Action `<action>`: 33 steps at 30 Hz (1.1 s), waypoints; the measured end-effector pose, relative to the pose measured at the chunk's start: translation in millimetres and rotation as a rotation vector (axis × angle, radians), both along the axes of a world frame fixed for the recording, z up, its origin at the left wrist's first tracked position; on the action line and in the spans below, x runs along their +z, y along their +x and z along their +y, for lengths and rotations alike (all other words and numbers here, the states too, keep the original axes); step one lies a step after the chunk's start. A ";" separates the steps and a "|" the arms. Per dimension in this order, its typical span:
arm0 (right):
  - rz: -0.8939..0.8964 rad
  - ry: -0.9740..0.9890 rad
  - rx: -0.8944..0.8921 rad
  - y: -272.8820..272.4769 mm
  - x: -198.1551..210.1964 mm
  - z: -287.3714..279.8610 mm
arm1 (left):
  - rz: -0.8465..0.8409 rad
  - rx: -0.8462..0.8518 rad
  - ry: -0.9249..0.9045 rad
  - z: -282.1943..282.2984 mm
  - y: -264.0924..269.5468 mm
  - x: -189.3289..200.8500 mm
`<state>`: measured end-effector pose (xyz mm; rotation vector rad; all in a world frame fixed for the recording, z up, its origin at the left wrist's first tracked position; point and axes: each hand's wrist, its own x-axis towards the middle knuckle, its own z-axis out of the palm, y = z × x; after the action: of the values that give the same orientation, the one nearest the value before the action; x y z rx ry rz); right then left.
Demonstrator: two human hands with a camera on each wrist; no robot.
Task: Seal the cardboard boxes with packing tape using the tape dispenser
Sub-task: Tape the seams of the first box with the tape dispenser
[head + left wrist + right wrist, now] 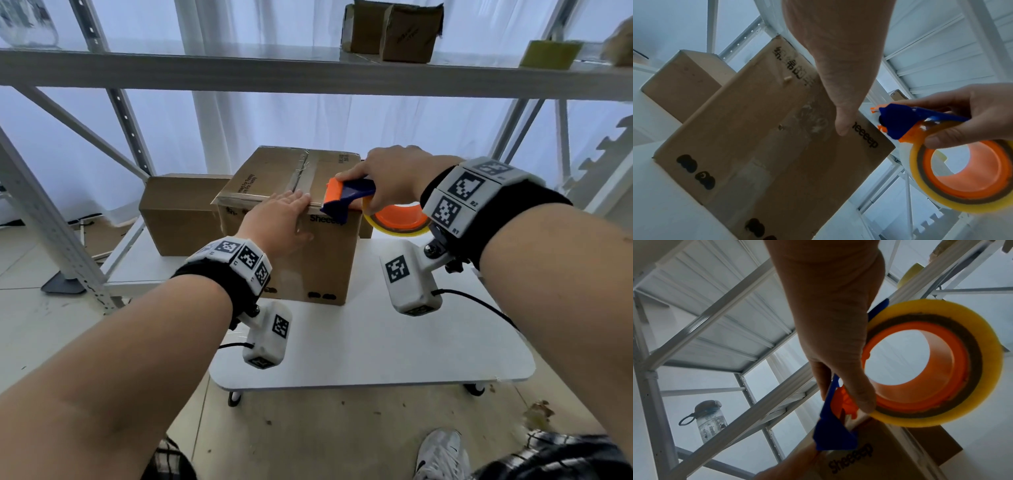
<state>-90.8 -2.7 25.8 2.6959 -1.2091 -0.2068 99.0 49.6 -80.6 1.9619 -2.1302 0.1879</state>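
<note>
Pressing flat, spread fingers on the cardboard box (301, 260), the left hand (277, 222) hides its near top edge; the right hand (394, 178) grips the tape dispenser (349, 197), its blade hidden.

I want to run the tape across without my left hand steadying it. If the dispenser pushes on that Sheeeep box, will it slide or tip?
Probably slide rather than tip: the Sheeeep box stands on a smooth white table. It may be light; contents are hidden. The left hand lies flat on its near top edge, so steadying seems useful while the right hand presses the tape dispenser there.
</note>
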 end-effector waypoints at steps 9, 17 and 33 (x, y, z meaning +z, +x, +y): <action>0.124 -0.220 0.045 -13.6 24.9 7.7 | 0.017 0.036 -0.041 1.1 -5.0 -6.9; 0.036 -0.089 -0.047 -32.7 2.5 3.0 | -0.042 0.040 0.021 -0.3 -8.7 -2.1; 0.084 -0.100 -0.068 -26.2 -7.0 -2.3 | -0.167 0.006 0.060 -7.5 -27.5 -4.4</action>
<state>-117.0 -5.0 18.8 2.5375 -1.2526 -0.2595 71.5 42.1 -85.0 2.0521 -2.2575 0.3015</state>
